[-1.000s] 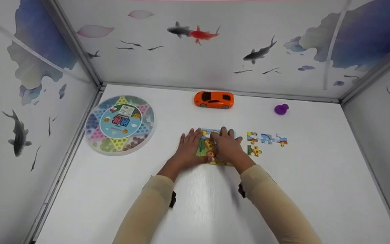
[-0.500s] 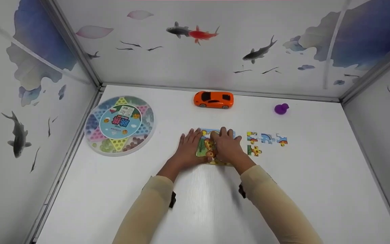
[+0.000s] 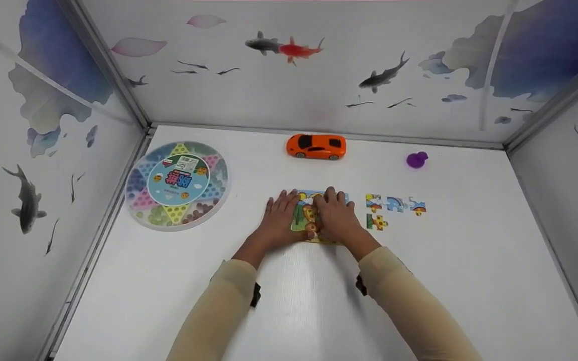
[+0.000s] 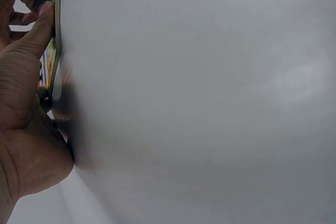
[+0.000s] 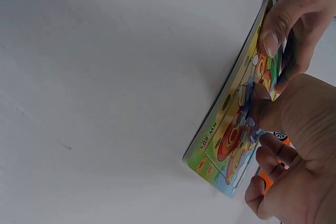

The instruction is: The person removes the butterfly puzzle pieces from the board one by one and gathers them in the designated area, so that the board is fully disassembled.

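A jigsaw puzzle board (image 3: 297, 218) with a bright cartoon picture lies on the white table under both hands. My left hand (image 3: 280, 220) rests along its left side with the fingers stretched forward; its thumb (image 5: 272, 43) lies over the near edge. Over the middle and right of the board is my right hand (image 3: 340, 218), its index finger bent down to the picture. The right wrist view shows that thumb (image 5: 263, 103) touching the printed surface. I cannot tell whether a piece is pinched there. Several loose puzzle pieces (image 3: 396, 204) lie just right of the board.
At the left sits a round Chinese checkers set (image 3: 178, 179) in its clear case. An orange toy car (image 3: 316, 147) stands by the back wall, and a purple rubber duck (image 3: 417, 160) sits farther right. Printed panels (image 3: 339, 60) with fish wall in the table on three sides.
Both hands stay at the board. My right hand and forearm have shifted only very slightly, and the loose pieces keep their places.
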A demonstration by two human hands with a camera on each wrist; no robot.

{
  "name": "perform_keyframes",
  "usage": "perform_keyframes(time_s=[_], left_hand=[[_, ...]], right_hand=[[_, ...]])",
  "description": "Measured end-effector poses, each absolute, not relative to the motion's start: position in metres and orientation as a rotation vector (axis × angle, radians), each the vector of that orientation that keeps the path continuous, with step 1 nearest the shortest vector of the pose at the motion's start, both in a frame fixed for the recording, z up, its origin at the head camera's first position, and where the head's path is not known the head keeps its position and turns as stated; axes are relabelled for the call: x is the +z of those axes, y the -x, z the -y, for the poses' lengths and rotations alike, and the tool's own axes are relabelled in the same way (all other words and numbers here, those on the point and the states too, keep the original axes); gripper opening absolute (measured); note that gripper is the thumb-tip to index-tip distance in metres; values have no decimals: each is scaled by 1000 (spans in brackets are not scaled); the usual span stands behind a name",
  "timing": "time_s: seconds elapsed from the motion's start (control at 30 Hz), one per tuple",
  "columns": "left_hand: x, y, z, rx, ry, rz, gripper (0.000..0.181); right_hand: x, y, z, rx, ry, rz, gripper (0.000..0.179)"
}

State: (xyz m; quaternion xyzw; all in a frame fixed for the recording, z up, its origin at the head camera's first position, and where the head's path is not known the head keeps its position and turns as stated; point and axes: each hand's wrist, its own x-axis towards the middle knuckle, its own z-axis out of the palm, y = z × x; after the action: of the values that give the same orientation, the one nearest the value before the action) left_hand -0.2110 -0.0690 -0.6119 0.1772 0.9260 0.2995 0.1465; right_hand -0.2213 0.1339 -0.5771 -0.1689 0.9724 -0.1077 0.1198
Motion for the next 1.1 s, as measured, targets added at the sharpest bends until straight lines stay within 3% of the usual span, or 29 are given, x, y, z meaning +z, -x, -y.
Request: perform_keyframes(time_s=[0.37, 0.77, 1.1], left_hand=[[-608, 211, 70, 834, -525, -2680, 113], [-609, 211, 70, 790, -527, -2691, 113], [-609, 210, 69, 802, -523, -2681, 115]], right_hand=[[-583, 221, -146, -503, 587, -2846, 38], [-585, 221, -153, -631, 650, -2783, 52], [-582, 218, -159, -610, 772, -2766, 41]])
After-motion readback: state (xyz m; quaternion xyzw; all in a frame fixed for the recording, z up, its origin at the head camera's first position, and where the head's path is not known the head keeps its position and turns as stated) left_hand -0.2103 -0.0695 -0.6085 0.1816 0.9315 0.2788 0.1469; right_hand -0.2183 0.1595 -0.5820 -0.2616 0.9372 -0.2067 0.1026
